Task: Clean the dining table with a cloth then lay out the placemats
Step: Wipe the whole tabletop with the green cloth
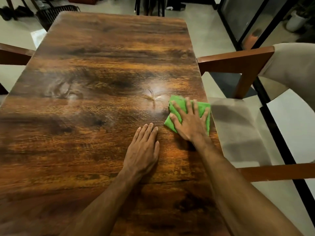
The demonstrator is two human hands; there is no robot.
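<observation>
The broad wooden tabletop (105, 79) looks only part-wiped, so I'd say the right hand (189, 121), fingers spread flat on the green cloth (203, 108) near the tabletop's right edge, should sweep overlapping strokes leftward while the open left hand (143, 150) braces palm-down beside it.

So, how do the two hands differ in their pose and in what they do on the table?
The right hand lies with fingers spread on the green cloth, near the table's right edge; the left hand lies on bare wood of the table, with fingers close together. The right hand reaches farther from the person than the left hand. Both are flat, palm down, and neither closes a grip around anything.
</observation>
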